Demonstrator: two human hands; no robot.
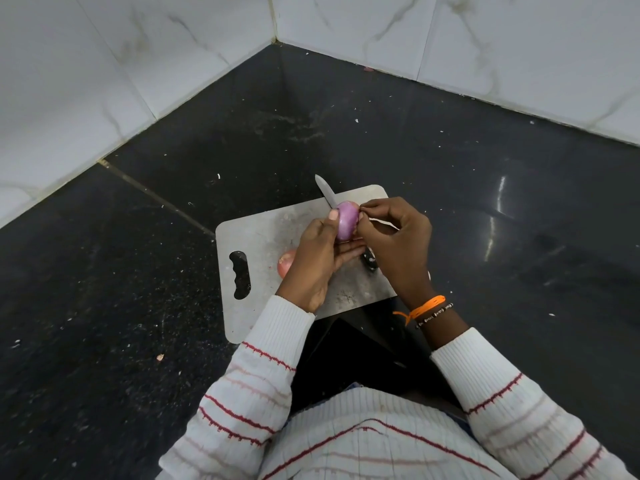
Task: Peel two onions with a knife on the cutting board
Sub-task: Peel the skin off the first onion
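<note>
My left hand (pixel 320 256) grips a purple, mostly peeled onion (pixel 347 220) above the steel cutting board (pixel 263 237). The fingertips of my right hand (pixel 394 237) pinch the skin at the onion's right side. The knife lies on the board under my hands, its blade (pixel 325 190) pointing to the far left and its black handle (pixel 369 261) showing between my wrists. A second onion (pixel 286 263) with orange-pink skin rests on the board, partly hidden behind my left hand.
The board lies on a black speckled stone counter (pixel 138 271) in a corner of white marble-look wall tiles (pixel 104 81). Small peel scraps (pixel 160 357) dot the counter. The board's handle cut-out (pixel 240 275) faces left.
</note>
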